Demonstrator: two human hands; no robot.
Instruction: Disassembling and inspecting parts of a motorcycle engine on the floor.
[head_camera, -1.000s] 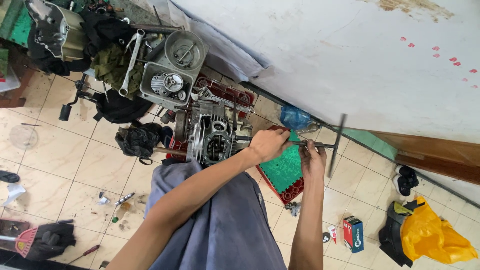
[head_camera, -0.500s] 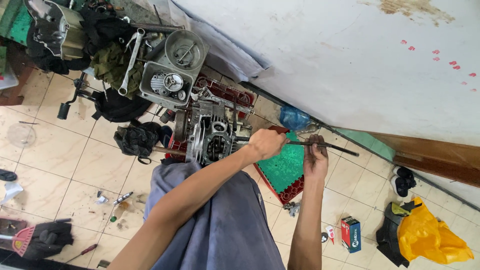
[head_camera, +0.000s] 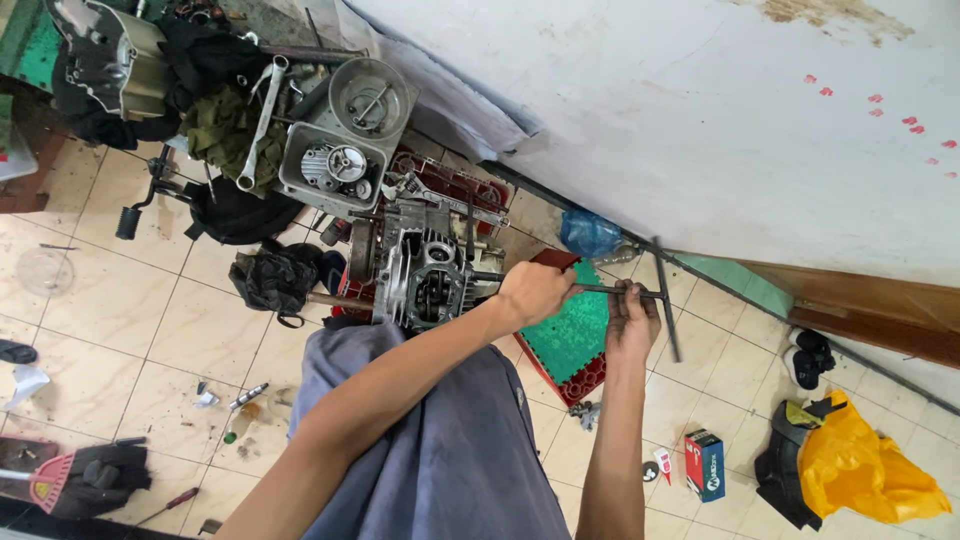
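Observation:
A grey motorcycle engine (head_camera: 418, 278) sits on the tiled floor in front of my knees. A long T-handle wrench (head_camera: 662, 296) reaches from the engine out to the right. My left hand (head_camera: 533, 291) is closed around the wrench shaft close to the engine. My right hand (head_camera: 632, 318) grips the same shaft just before the cross bar, which stands roughly across the shaft. Under both hands lies a green and red plastic mat (head_camera: 572, 338).
Grey trays (head_camera: 340, 150) of engine parts and spanners, dark rags (head_camera: 275, 275) and a black bag lie beyond the engine. A white wall (head_camera: 700, 130) runs along the right. A small box (head_camera: 706, 465), a yellow bag (head_camera: 865, 465) and loose tools (head_camera: 245, 397) lie on the tiles.
The wrench's cross bar has swung round between frames while both hands stayed on the shaft. The engine has not moved.

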